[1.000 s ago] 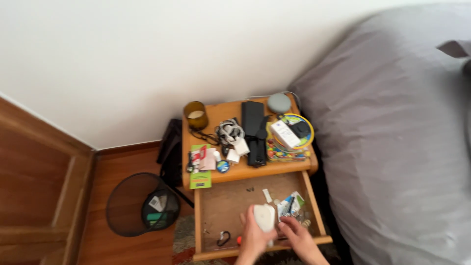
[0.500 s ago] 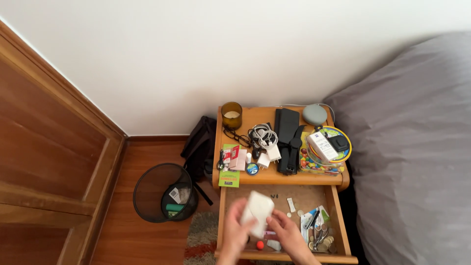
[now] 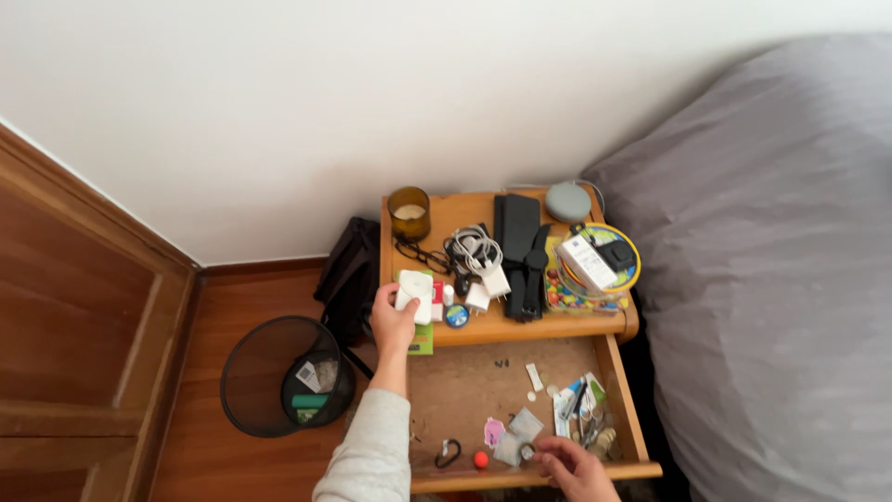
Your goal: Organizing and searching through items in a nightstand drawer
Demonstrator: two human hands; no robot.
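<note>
My left hand (image 3: pixel 392 323) holds a white rounded box (image 3: pixel 414 294) at the front left of the wooden nightstand top (image 3: pixel 483 327), over a red and white packet and a green leaflet. My right hand (image 3: pixel 569 467) is down in the open drawer (image 3: pixel 465 381) at its front edge, fingers touching small clear packets (image 3: pixel 517 444) beside a pink tag. A red ball (image 3: pixel 480 459) and a black carabiner (image 3: pixel 449 453) lie left of it. Scissors, tubes and coins fill the drawer's right side (image 3: pixel 585 418).
The nightstand top carries an amber candle jar (image 3: pixel 409 213), glasses, white chargers and cables (image 3: pixel 476 256), a black case (image 3: pixel 518 251), a grey round speaker (image 3: pixel 568 201) and a bowl (image 3: pixel 595 263). A black mesh bin (image 3: pixel 274 376) stands on the wood floor left. A grey bed (image 3: pixel 771 270) lies right.
My left hand carried the white box from above the drawer up to the nightstand's front left. My right hand let go of it and dropped to the drawer's front. The view shifted.
</note>
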